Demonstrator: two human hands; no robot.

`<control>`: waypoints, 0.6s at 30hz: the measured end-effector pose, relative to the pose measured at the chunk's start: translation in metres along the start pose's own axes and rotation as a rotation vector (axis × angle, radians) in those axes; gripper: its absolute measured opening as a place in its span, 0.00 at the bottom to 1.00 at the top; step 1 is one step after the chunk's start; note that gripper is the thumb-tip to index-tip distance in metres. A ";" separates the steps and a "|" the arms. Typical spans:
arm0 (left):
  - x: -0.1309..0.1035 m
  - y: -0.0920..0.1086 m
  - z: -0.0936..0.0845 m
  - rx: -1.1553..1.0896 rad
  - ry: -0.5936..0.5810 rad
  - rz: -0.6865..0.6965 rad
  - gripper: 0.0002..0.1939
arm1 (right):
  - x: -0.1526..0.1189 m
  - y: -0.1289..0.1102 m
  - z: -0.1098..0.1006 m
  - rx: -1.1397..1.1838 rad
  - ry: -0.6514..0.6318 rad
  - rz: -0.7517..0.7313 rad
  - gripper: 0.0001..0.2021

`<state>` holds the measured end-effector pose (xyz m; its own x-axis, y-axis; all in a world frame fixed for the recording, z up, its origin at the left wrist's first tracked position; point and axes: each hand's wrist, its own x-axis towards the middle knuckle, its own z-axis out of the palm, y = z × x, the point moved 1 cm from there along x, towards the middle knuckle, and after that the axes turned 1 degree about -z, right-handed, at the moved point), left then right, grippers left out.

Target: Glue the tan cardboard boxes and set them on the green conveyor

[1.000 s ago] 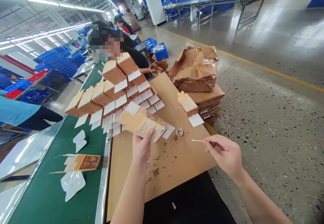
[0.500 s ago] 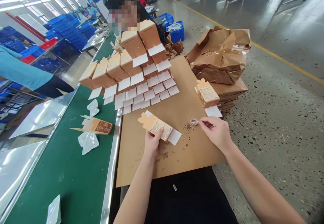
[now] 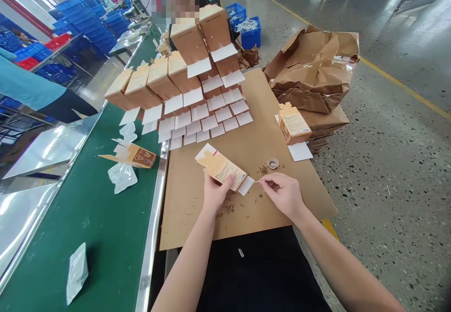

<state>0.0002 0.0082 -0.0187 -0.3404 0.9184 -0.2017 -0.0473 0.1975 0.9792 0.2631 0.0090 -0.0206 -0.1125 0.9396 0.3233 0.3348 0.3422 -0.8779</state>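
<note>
My left hand (image 3: 217, 191) is wrapped round an orange-and-white carton (image 3: 225, 168), tilted, with a white flap out at its lower right end. In a pinch, my right hand (image 3: 282, 192) holds a thin pale stick (image 3: 259, 181), its tip close to that flap. Just above the right hand a small round dish (image 3: 272, 163) sits on the brown board (image 3: 190, 204), beside scattered brown crumbs. Another carton (image 3: 294, 126) stands at the board's right edge. Stacked cartons (image 3: 190, 44) with white flaps hanging out fill the far side of the board.
On the left, a green conveyor (image 3: 105, 237) carries an open carton (image 3: 141, 156) and white pouches (image 3: 122, 177). Crumpled brown paper (image 3: 313, 67) lies on a pile at the right. A person is behind the stack; blue crates (image 3: 249, 34) stand on the floor.
My right hand has moved from the dish down and left, bringing the stick close to the carton's flap. The view has shifted slightly. My left hand still holds the carton.
</note>
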 end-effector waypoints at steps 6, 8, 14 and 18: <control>-0.034 -0.010 0.017 0.265 0.079 0.106 0.47 | -0.016 -0.009 -0.044 0.004 0.114 0.029 0.12; -0.040 -0.013 0.019 0.344 0.100 0.114 0.47 | -0.024 -0.013 -0.054 0.000 0.128 0.036 0.12; -0.042 -0.021 0.026 0.417 0.162 0.145 0.46 | -0.041 -0.023 -0.064 -0.001 0.152 0.042 0.11; -0.033 -0.020 0.011 0.497 0.228 0.196 0.46 | -0.043 -0.025 -0.059 0.009 0.136 0.048 0.14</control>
<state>0.0226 -0.0226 -0.0322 -0.4946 0.8679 0.0460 0.4645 0.2193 0.8580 0.3151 -0.0401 0.0086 0.0317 0.9450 0.3255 0.3282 0.2977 -0.8965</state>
